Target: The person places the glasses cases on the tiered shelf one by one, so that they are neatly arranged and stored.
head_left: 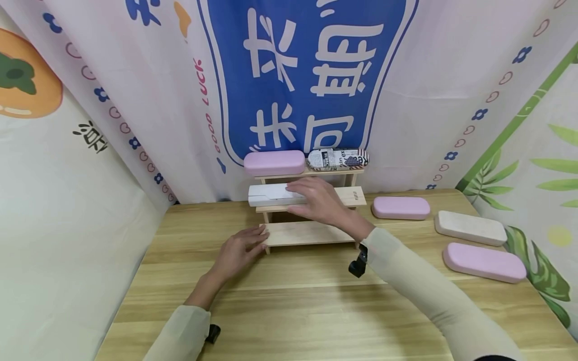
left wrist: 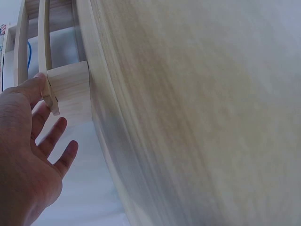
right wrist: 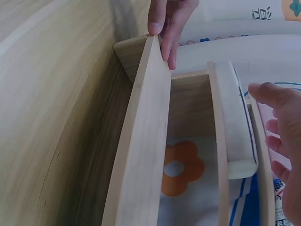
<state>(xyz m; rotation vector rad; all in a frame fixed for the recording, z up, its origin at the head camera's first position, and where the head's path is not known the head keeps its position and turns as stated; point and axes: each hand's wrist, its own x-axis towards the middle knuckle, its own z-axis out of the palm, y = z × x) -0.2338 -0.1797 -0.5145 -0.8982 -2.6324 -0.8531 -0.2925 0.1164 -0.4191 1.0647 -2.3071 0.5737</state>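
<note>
A three-step wooden display stand point(head_left: 311, 233) sits at the back of the table. My left hand point(head_left: 239, 254) pinches the left end of its lowest board, with the other fingers loosely spread in the left wrist view. On the left part of the middle step lies a white glasses case point(head_left: 267, 194). Over its right end is my right hand point(head_left: 318, 200); in the right wrist view its relaxed fingers point(right wrist: 277, 143) stand beside the case, not wrapped round it. The top step carries a pink case point(head_left: 274, 163) and a newsprint-patterned case point(head_left: 337, 159).
To the right of the stand, a small pink case point(head_left: 401, 207), a white case point(head_left: 470, 228) and a longer pink case point(head_left: 484, 262) lie on the wooden table point(head_left: 289, 311). A printed curtain point(head_left: 397, 120) hangs right behind the stand.
</note>
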